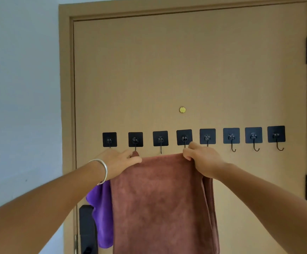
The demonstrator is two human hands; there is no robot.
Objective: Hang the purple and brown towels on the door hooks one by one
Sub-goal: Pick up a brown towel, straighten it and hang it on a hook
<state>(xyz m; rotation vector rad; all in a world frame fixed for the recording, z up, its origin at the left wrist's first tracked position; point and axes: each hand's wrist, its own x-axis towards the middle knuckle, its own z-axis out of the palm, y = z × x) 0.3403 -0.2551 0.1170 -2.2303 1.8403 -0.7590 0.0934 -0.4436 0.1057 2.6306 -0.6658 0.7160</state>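
Mid-frame, left hand [118, 163] and right hand [202, 160] each pinching the brown towel [163, 202] top edge, just below the door hooks [184, 138]. Purple towel [101, 215] hanging lower left, behind.

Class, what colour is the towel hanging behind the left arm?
Purple towel, seen in the head view.

No text, label, brand, number or sign could be read anywhere in the head view. The black hook plates [184, 137] on the door [167, 70] carried no print, and the dark lock panel [87, 230] at about seven o'clock was perhaps marked, but it was too dim and cut off to tell.
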